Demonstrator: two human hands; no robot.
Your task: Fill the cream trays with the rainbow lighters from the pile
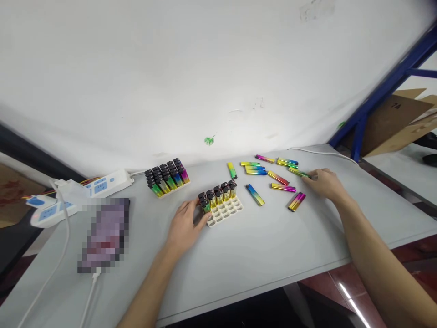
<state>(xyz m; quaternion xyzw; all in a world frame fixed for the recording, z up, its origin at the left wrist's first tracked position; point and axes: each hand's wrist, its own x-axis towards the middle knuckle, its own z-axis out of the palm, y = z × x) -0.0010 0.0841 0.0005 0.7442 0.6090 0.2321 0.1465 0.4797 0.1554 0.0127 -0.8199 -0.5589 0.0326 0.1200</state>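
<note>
While no brand or readable writing showed anywhere, the largest thing in view was the pale grey table [273,255], smooth and matte, set against a white wall [170,68] that carried a small green smudge [209,140]. Far to the right of both hands stood a blue metal shelf frame [378,93] with brown cardboard [399,118] behind it. Well left of the left hand lay a blurred dark phone [105,232] on a white cable, and beyond it two white power strips [102,184] with blue sockets.

Just past the left hand sat a full tray of lighters [167,176], black caps up, their rainbow bodies packed in tight rows. The left hand [186,225] rested flat on the table, fingers loosely curled against the near left corner of a cream plastic grid tray [227,210]; it held nothing closed within its grasp. The back rows of this tray carried upright lighters [218,193] and the front cells stood bare.

Between the two hands lay scattered loose lighters [269,175], slim, glossy, iridescent bars on their sides at mixed angles. The right hand [326,182] lay at the far right edge of that scatter, its fingertips pinching the end of a green-yellow lighter [297,172] that rested on the table.
</note>
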